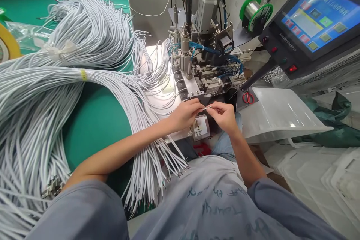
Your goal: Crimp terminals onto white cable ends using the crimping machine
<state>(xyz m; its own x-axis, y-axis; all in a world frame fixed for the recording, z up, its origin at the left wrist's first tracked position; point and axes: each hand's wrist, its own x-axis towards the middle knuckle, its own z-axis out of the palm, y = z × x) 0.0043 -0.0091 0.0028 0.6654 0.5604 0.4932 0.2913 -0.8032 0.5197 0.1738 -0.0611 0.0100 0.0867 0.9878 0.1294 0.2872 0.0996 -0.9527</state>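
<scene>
White cable (205,108), left fingers (198,105) pinched closed on it, right fingers (213,108) pinching it too, near machine (210,85)

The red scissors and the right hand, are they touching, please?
Apart: the head view shows a clear gap between the right hand and the red scissors.

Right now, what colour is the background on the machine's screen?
The screen has a blue background, clearest in the head view.

Fingers (197,106) partly hide the white wire (205,108) (tip too small to tell) — the left edge crops the yellow roll (13,45).
</scene>
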